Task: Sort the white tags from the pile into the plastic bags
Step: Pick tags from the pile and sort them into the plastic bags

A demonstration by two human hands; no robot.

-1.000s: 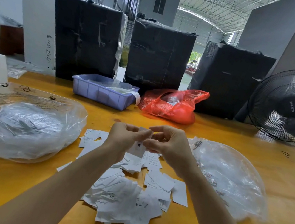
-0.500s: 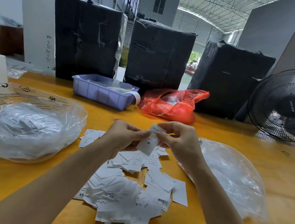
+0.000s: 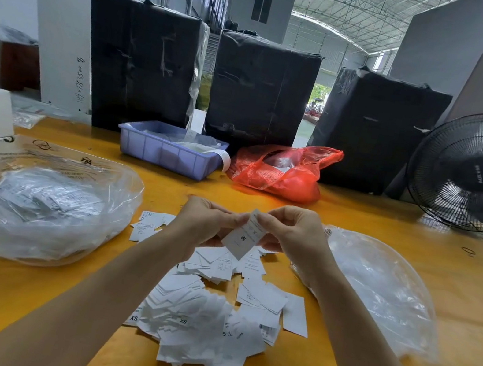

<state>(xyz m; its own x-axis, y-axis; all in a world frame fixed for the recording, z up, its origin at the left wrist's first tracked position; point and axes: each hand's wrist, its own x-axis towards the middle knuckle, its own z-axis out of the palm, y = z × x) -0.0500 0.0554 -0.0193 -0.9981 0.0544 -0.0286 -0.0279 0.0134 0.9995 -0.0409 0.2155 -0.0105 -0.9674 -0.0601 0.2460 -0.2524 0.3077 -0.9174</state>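
Both hands, left hand (image 3: pixel 207 225) and right hand (image 3: pixel 292 237), now lift one tag (image 3: pixel 241 237) higher; its M shows; bag choice comes next

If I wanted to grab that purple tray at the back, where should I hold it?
Probably hold the purple tray by its near long rim, coming from the front, because that side faces the person. Black wrapped bales stand close behind it, and the red bag sits on its right, so those sides look harder to reach.

At the back of the yellow tabletop (image 3: pixel 384 246): a lilac plastic tray (image 3: pixel 168 153), a crumpled red plastic bag (image 3: pixel 280 173), three black-wrapped bales (image 3: pixel 263 90); at right, a black fan (image 3: pixel 477 173).
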